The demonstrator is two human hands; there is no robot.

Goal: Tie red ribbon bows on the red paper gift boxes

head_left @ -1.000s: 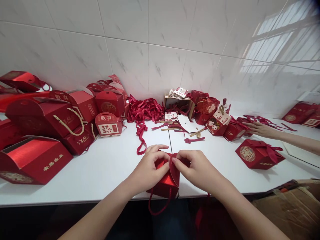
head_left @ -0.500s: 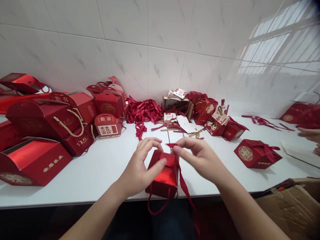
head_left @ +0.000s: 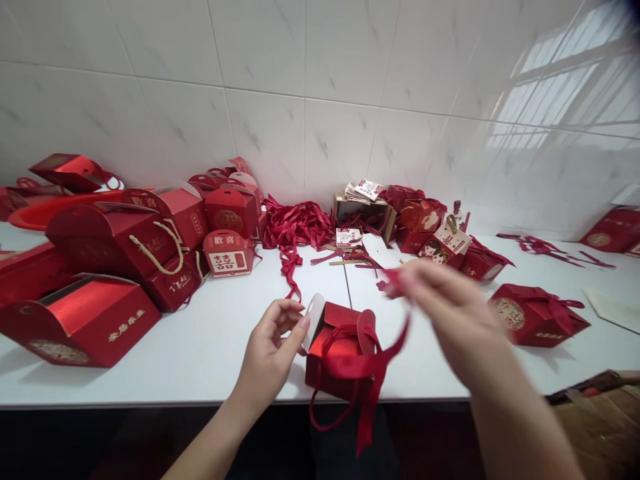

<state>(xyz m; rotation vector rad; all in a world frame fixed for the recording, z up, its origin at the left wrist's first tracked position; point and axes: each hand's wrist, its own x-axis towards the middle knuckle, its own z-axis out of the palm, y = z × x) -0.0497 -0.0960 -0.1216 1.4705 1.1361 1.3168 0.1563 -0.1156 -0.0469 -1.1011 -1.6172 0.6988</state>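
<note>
One small, red, foil-topped cardboard box (head_left: 317,375) at the front edge of the white table (head_left: 225,373), with flaps raised at both sides. At its left side, left hand (head_left: 273,347) with thumb and fingers brought narrowly together on the white-lined, rounded flap (head_left: 314,325). Up and to the right of the box, right hand (head_left: 457,317), blurred by motion, with fingers closed on one end of a long, dark red satin ribbon (head_left: 369,403). Looped loosely over the box top, with a tail hanging past the table edge. From the near side of the box, a thin red cord handle (head_left: 327,429), drooping below the edge.

Beyond, near the tiled wall, a tangled heap of red ribbon (head_left: 297,223), with one strand trailing towards the left hand. Just right of that heap, an open brown cardboard carton (head_left: 390,223) topped with printed white cards (head_left: 369,189). On the left, many red, gold-printed boxes (head_left: 115,240), some stacked. On the right, a red box with a ribbon bow (head_left: 537,320), well apart from the small box.
</note>
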